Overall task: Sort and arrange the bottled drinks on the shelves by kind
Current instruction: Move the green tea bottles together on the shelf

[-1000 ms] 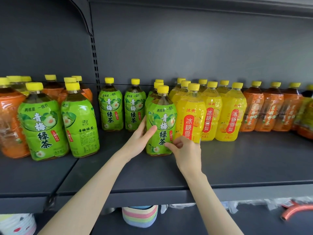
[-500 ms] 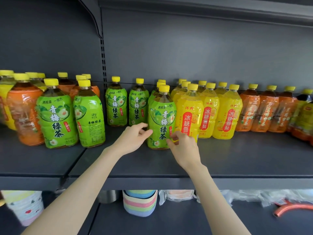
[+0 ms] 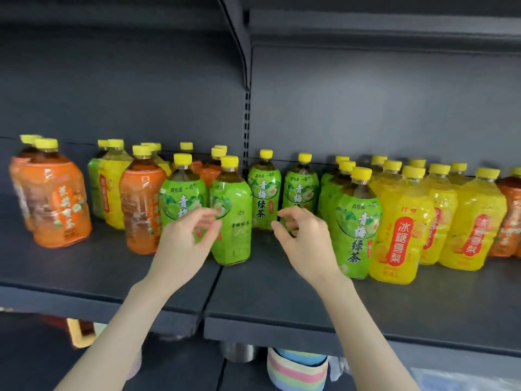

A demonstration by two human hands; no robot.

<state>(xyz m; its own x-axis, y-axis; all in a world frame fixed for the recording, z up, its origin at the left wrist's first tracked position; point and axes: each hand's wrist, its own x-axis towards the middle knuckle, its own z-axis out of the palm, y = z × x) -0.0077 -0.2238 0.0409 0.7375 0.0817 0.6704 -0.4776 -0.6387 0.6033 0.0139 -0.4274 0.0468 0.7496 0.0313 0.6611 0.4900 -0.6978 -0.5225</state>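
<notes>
Head view: both hands now off front green bottle point(image 3: 356, 221), which stands on shelf point(image 3: 282, 300) at 3 o'clock of right hand point(image 3: 307, 244). Left hand point(image 3: 186, 244) moved toward green pair point(image 3: 234, 238), stray beside orange bottles point(image 3: 141, 210). Both hands empty, fingers loosely curled. Probably regrouping greens next. Motion blur; rear rows mostly hidden.

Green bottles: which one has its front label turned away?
The green bottle beside the left hand, at the shelf seam: only small print shows; neighbours show large characters.

green bottle point(image 3: 356, 221) label reads 青梅绿茶, yellow bottle point(image 3: 399, 238) label reads 冰糖雪梨
</notes>
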